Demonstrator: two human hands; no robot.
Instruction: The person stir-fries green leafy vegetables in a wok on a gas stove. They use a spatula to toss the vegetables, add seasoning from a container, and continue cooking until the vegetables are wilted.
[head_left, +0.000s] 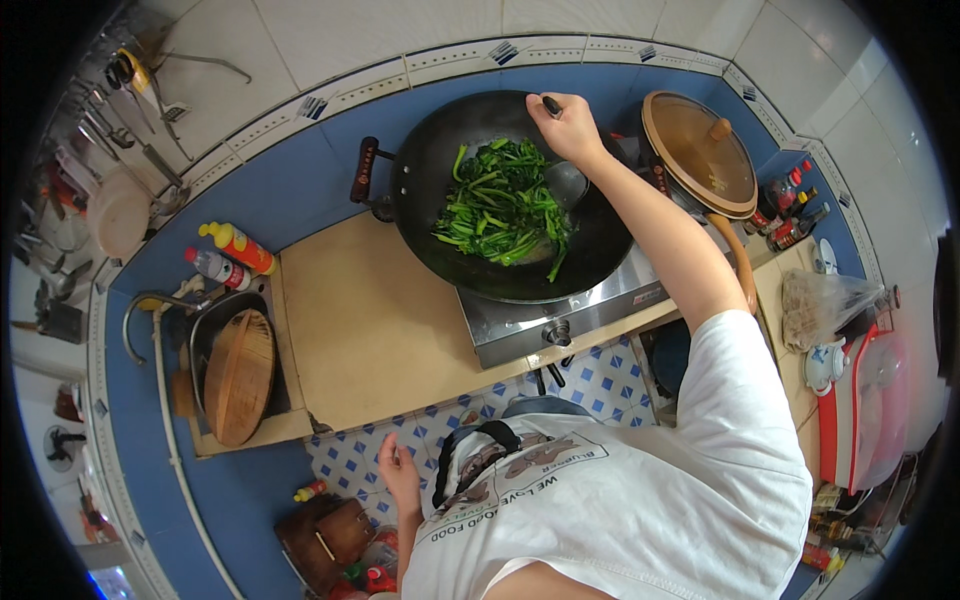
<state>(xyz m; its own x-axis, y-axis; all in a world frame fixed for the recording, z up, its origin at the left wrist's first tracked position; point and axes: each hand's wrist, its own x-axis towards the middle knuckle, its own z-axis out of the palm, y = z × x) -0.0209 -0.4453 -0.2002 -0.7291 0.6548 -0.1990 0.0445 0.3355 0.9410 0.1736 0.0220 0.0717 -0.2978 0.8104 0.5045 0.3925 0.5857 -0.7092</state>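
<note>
Over the far side of a large black wok (431, 259), my right hand (566, 129) grips the dark handle of a metal ladle (567, 184). The ladle's bowl is down in the wok, touching the right edge of a heap of cooked leafy greens (502, 199). A little liquid shows beneath the greens. The wok sits on a stainless-steel gas stove (517, 330), its wooden side handle (364, 171) pointing left. My left hand (399, 472) hangs low beside my body, off the counter's front edge, fingers apart and holding nothing.
A lidded pot (701, 154) stands right of the wok, its wooden handle (739, 259) reaching toward my right arm. Bottles (799, 214) and a plastic bag (814, 300) are farther right. Left are the counter (360, 315) and a sink holding a round wooden lid (240, 379).
</note>
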